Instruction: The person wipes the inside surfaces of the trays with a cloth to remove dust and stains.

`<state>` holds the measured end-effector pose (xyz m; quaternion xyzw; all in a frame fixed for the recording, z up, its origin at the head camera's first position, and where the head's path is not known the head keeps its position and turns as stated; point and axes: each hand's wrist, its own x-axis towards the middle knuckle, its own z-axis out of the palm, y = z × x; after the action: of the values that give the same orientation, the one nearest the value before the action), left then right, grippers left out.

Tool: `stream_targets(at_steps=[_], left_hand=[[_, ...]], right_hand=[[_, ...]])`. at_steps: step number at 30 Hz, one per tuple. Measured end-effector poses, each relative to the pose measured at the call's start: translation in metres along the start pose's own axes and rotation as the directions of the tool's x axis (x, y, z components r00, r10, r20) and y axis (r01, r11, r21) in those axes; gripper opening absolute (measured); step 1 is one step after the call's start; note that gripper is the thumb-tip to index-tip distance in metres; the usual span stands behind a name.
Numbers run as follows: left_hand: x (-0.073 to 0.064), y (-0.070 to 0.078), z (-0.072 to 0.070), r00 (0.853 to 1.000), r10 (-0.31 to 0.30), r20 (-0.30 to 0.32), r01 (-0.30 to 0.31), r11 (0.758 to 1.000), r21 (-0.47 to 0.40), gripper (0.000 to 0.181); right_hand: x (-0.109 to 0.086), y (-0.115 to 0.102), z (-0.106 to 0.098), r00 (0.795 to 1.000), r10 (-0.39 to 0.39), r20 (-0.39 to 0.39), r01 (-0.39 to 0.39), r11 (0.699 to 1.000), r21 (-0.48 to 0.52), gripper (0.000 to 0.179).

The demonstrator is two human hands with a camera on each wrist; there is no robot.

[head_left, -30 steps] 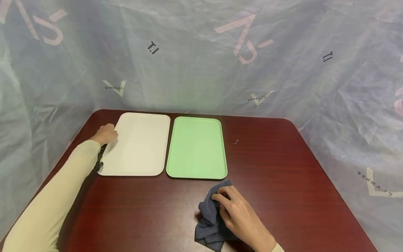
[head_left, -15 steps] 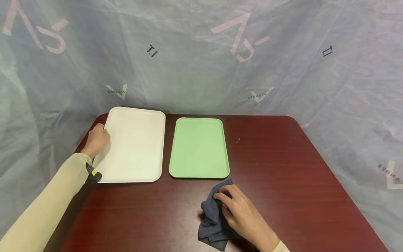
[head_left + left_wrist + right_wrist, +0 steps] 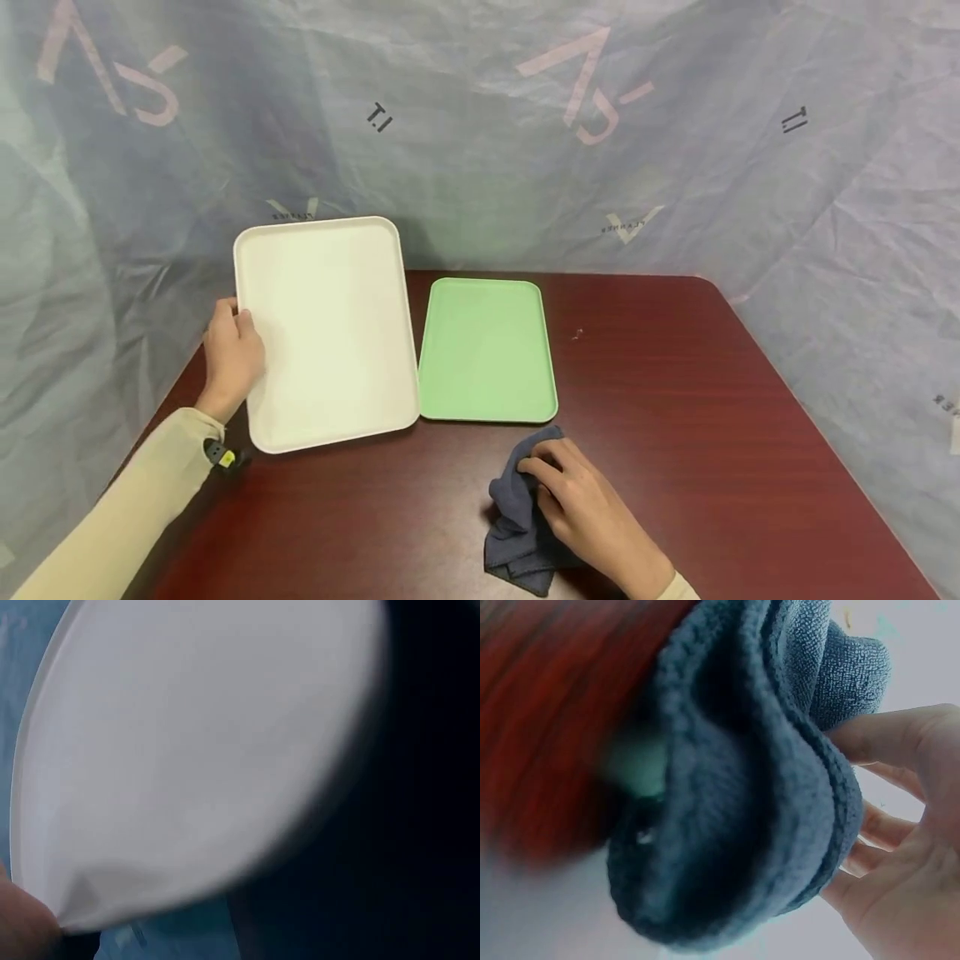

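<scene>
- The largest thing is the grey sheet (image 3: 480, 100), which has printed marks and hangs beyond your left hand (image 3: 232, 350) and your right hand (image 3: 592, 504).
- The dark red table (image 3: 675, 417) extends below both your hands, and also to the right side of the right one.
- The white tray (image 3: 330, 333) is just to the right of your left hand. It is tilted, and in the head view its upper edge appears higher than the far edge of the table.
- The green tray (image 3: 487, 350) lies flat on the table, between your hands and farther away than the right one. The lower corner of the white tray meets it in the head view, but I cannot tell if they touch.
- The dark blue-grey cloth (image 3: 517, 508) is under the fingers of your right hand, bunched and folded, with one part spread on the table.
- Your right hand pinches this cloth between the thumb and the fingers.
- Your left hand grips the white tray by its left rim.
- The smallest thing is the black strap (image 3: 225, 455) with a yellow spot, just behind your left hand, at the wrist.
</scene>
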<state>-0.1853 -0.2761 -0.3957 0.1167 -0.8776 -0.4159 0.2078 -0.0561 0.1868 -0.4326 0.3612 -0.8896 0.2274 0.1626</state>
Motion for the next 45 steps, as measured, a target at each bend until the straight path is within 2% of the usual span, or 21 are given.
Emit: stream_targets(at_steps=[5, 8, 12, 16, 18, 21, 27, 30, 35, 39, 45], left_hand=[[-0.024, 0.024, 0.028, 0.994, 0.106, -0.006, -0.106, 0.991, -0.080, 0.041], [-0.039, 0.040, 0.046, 0.987, 0.161, 0.024, -0.158, 0.981, -0.117, 0.036], [-0.062, 0.060, 0.067, 0.976, 0.205, 0.069, -0.192, 0.967, -0.167, 0.031], [-0.084, 0.076, 0.085, 0.972, 0.211, 0.099, -0.185, 0.958, -0.220, 0.029], [-0.094, 0.083, 0.093, 0.970, 0.215, 0.112, -0.181, 0.951, -0.252, 0.030], [-0.108, 0.093, 0.103, 0.964, 0.237, 0.121, -0.190, 0.932, -0.308, 0.029], [-0.134, 0.104, 0.109, 0.953, 0.282, 0.111, -0.214, 0.885, -0.414, 0.025], [-0.141, 0.110, 0.111, 0.949, 0.298, 0.104, -0.222, 0.865, -0.451, 0.023], [-0.144, 0.132, 0.108, 0.948, 0.303, 0.098, -0.218, 0.842, -0.493, 0.014], [-0.146, 0.150, 0.102, 0.945, 0.310, 0.104, -0.212, 0.822, -0.528, 0.016], [-0.144, 0.153, 0.102, 0.937, 0.342, 0.067, -0.243, 0.777, -0.580, 0.033]], right_hand=[[-0.005, 0.001, -0.006, 1.000, 0.028, 0.005, -0.028, 0.999, -0.022, 0.039], [-0.008, 0.001, -0.013, 0.999, 0.036, -0.009, -0.036, 0.999, -0.026, 0.039], [-0.003, -0.001, -0.026, 0.998, 0.025, -0.057, -0.024, 1.000, 0.013, 0.038], [0.023, -0.010, -0.045, 0.992, -0.050, -0.114, 0.053, 0.998, 0.025, 0.033], [0.042, -0.015, -0.054, 0.986, -0.100, -0.132, 0.101, 0.995, -0.005, 0.032], [0.070, -0.016, -0.062, 0.983, -0.141, -0.116, 0.134, 0.989, -0.065, 0.032], [0.111, -0.005, -0.054, 0.981, -0.179, -0.081, 0.161, 0.969, -0.188, 0.035], [0.128, -0.003, -0.048, 0.973, -0.215, -0.088, 0.188, 0.951, -0.246, 0.034], [0.158, -0.006, -0.041, 0.953, -0.280, -0.117, 0.230, 0.919, -0.319, 0.033], [0.174, -0.011, -0.035, 0.946, -0.300, -0.123, 0.239, 0.900, -0.364, 0.030], [0.184, -0.016, -0.022, 0.938, -0.329, -0.110, 0.252, 0.864, -0.436, 0.030]])
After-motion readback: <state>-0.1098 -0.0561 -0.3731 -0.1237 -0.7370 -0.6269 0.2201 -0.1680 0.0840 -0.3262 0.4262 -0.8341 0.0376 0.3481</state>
